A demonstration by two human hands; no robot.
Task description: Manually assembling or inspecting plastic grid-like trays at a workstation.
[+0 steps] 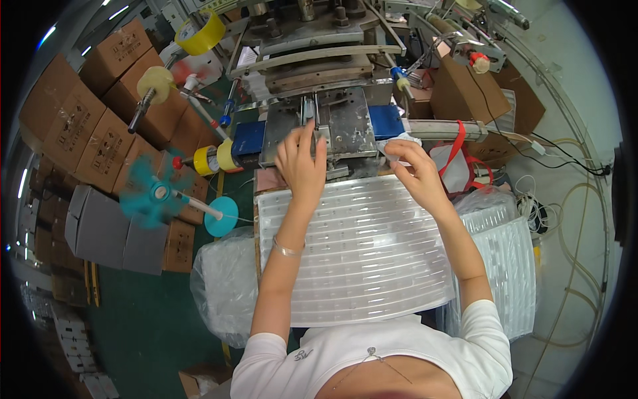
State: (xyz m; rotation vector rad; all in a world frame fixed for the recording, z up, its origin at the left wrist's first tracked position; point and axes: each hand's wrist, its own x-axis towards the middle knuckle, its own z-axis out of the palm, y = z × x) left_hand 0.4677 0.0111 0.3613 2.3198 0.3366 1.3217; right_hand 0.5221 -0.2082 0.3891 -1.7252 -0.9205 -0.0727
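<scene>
My left hand [301, 159] is over the metal press bed [349, 123], its index finger stretched forward to the near end of a slim, shiny strip-like piece [308, 108] in the central slot. Its other fingers are spread, with nothing held in them. At the bed's right front corner, my right hand [417, 171] has its fingers curled round a crumpled white cloth [403, 139], partly hidden behind them. Below both hands lies a large ribbed, translucent plastic tray [352, 256] with rows of narrow channels.
The heavy press head [312, 50] hangs above the bed, with blue blocks [387, 122] at both sides. A teal fan [159, 193], blades blurred, stands left near stacked cardboard boxes [100, 143]. Bagged trays [498, 266] and a red-strapped bag [455, 166] are at right.
</scene>
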